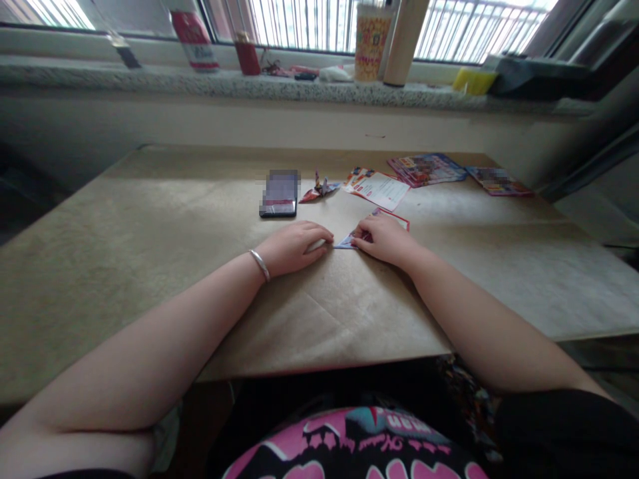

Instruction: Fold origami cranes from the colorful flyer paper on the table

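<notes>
A small sheet of printed paper (pixel 345 242), folded to a point on its left, lies on the table between my hands. My right hand (pixel 387 238) is closed on it, thumb and fingertips pressed together on the fold; a red-edged part shows behind the knuckles. At the sheet's left end, my left hand (pixel 294 247), with a silver bracelet at the wrist, has its fingers bent, and a whitish bit of paper shows between thumb and forefinger. Just beyond the hands sits a folded paper crane (pixel 320 189) in red and purple print.
A phone (pixel 279 194) lies left of the crane. Loose printed sheets (pixel 382 189) and card stacks (pixel 426 169) are at the back right of the table (pixel 164 233). On the windowsill (pixel 294 90) stand a red can (pixel 194 40), a patterned cup (pixel 372 43) and small items.
</notes>
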A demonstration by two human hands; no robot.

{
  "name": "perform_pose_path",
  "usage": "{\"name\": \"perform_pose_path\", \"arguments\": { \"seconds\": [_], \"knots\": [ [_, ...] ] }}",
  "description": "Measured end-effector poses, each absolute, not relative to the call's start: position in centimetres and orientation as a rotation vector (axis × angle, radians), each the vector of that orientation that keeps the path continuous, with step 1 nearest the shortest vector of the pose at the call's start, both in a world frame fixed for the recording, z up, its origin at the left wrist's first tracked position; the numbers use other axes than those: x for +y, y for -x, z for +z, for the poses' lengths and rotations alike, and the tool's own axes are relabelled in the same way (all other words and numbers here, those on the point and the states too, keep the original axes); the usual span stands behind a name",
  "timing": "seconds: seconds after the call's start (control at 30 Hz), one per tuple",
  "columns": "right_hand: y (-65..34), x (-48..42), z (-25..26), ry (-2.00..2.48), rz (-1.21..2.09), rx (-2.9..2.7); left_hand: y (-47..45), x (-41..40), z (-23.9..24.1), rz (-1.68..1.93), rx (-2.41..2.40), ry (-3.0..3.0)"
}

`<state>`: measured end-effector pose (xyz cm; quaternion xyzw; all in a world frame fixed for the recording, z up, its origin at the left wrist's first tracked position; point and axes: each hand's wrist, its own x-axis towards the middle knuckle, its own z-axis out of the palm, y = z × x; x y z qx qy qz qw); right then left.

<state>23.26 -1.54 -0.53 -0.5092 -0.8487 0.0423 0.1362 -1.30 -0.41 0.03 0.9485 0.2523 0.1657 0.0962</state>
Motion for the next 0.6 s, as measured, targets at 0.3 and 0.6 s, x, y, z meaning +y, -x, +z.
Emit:
{"name": "perform_pose_path", "arguments": {
  "seconds": [0.3,0.6],
  "knots": [
    [-23.43,-1.87,-0.27,1.361,0.081,-2.494,0.7,-0.59,-0.76,0.452,0.565,-2.914],
    [-24.13,-1.88,0.37,1.256,0.43,-2.508,0.59,-1.0,-0.42,0.408,0.639,-2.889]
  ]
}}
